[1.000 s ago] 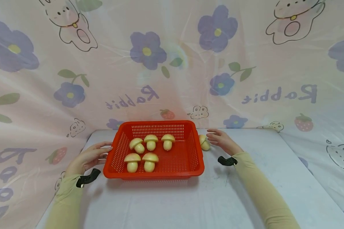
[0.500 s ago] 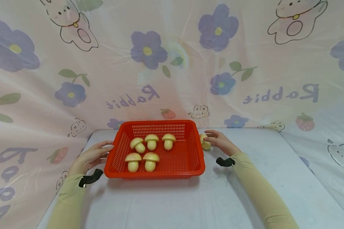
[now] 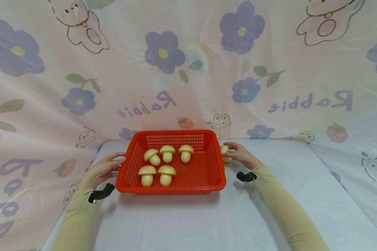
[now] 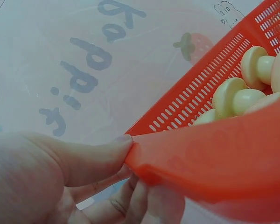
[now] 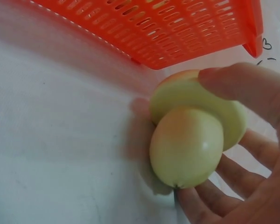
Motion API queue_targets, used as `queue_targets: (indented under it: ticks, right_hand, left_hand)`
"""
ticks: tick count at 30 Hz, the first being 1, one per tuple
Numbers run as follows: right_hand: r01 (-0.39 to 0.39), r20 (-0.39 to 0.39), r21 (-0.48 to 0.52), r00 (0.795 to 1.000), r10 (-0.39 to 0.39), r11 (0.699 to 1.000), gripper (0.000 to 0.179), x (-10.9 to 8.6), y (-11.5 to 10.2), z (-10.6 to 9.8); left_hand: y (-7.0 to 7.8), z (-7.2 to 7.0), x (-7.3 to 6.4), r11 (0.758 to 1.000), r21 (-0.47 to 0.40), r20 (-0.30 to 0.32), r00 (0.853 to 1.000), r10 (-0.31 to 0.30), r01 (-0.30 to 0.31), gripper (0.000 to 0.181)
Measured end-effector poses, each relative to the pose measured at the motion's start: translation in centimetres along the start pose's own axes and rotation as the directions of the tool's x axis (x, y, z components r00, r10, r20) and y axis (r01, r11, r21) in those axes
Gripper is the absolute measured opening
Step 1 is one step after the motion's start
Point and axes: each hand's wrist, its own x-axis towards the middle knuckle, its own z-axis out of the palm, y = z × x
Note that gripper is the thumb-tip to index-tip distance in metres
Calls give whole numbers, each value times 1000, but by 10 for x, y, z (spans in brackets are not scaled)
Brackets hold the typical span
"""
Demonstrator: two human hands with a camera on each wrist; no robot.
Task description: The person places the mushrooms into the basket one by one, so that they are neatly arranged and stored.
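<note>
A red plastic basket (image 3: 171,190) with slotted walls stands on the white table. Several pale yellow toy mushrooms (image 3: 186,153) lie inside it, toward its left and middle. At the basket's left end my left hand (image 3: 98,172) pinches the rim, thumb above and fingers underneath, as the left wrist view shows. Just outside the right wall, one more toy mushroom (image 5: 186,147) lies on the table. My right hand (image 3: 243,157) holds it, with the thumb on its cap and the fingers curled round the far side. In the head view that hand partly covers it.
A white cloth covers the table (image 3: 176,223). Behind and at both sides hangs a curtain (image 3: 204,80) printed with flowers, rabbits and strawberries. Each wrist carries a black camera mount (image 3: 246,176).
My right hand has moved slightly left and taken hold of the mushroom beside the basket. The left hand stays on the rim. The head view has shifted a little.
</note>
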Motion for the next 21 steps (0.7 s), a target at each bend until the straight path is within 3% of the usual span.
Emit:
queue_targets:
  ticks: [21]
  right_hand:
    - [-8,-10,-32,1000,8,999,60,-1,0,1]
  left_hand:
    - [0,1,-2,1000,21,-17,1000,-1,1,54]
